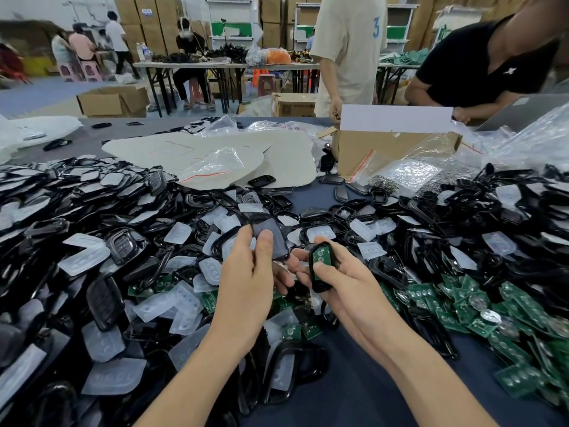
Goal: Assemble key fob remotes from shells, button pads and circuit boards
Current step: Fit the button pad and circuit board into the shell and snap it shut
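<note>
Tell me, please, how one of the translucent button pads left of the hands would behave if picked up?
This button pad is probably floppy: it looks thin, translucent and rubbery. It is likely very light, since such pads rest loosely across the black shells. Lifting it may shift neighbours in the loose pile.

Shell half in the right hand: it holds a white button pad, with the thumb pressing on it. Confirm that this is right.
Not right. The shell half gripped by the right hand holds a green circuit board, not a white button pad; the thumb does press on it. The head view shows this.
</note>
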A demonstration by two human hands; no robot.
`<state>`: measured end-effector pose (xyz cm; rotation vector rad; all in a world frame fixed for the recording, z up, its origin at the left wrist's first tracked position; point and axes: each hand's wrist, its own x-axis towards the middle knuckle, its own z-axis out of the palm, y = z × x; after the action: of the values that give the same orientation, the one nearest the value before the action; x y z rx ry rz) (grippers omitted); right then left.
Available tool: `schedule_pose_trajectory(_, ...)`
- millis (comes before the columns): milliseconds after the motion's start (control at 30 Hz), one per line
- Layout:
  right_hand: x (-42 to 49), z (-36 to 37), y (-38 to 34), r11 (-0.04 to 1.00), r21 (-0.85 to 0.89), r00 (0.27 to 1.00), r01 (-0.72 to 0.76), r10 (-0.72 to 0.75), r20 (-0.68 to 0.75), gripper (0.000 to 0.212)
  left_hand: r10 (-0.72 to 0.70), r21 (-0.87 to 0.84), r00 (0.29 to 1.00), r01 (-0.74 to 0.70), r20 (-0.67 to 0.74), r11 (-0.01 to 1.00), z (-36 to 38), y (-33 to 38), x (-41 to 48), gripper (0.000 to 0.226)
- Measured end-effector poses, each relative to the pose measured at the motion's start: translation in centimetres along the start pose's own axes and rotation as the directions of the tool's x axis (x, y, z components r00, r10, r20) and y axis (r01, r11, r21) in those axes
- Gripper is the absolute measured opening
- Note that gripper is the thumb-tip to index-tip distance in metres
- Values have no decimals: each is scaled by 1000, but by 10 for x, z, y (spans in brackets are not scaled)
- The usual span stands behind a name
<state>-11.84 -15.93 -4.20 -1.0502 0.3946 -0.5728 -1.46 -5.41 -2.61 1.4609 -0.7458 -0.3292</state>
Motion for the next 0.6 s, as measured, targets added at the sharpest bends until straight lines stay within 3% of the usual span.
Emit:
schedule_pose_trajectory(133, -2, 1, -2, 1000, 28, 1000, 5, -5, 3, 35, 8, 4, 999, -9, 36, 1000, 1, 1, -1, 24)
schedule_pose_trajectory(333, -5, 2, -6, 996, -70, 998, 60, -59, 26, 24, 0, -2, 999, 0, 44, 1000, 0, 0, 0, 24)
schedule_pose_trajectory(600, -3, -5, -7, 997, -26, 996, 67, -68, -60, 29, 35, 35, 999, -35, -10, 999, -1, -6, 2, 20)
